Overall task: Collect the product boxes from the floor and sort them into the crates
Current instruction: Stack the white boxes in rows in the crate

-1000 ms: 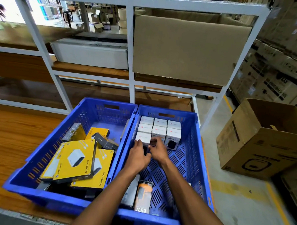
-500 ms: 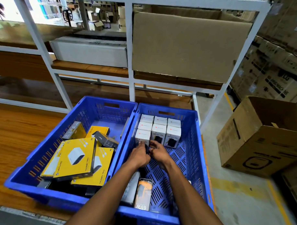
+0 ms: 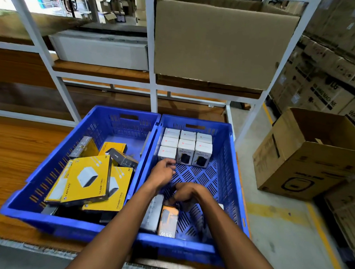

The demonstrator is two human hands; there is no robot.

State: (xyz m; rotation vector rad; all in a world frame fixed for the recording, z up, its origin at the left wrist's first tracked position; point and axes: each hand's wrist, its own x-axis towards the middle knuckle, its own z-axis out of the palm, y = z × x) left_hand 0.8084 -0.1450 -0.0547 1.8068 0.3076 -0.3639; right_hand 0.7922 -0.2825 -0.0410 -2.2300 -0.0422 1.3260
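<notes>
Two blue crates [image 3: 229, 168] stand side by side on the wooden shelf. The right crate holds seven small white boxes [image 3: 185, 152] visible in rows, plus one orange-and-black box [image 3: 168, 220] and one grey box [image 3: 153, 212]. The left crate holds at least four yellow boxes [image 3: 86, 179]; the exact count cannot be determined. One open cardboard carton [image 3: 310, 157] stands on the floor.

yellow box [image 3: 86, 178] atop the pile in the left blue crate [image 3: 49, 216]: "LAPCARE", "THUMBY TRIO" | yellow box under it [image 3: 118, 190]: "THUMBY TRIO" | white boxes [image 3: 185, 152] at right blue crate's [image 3: 229, 176] far end: "HALLEY 20K", blurred | orange-black box [image 3: 168, 221] at its near end: "65W", upside down | cartons [image 3: 324, 97] right of that crate: "WASHING MACHINE", partly readable
</notes>
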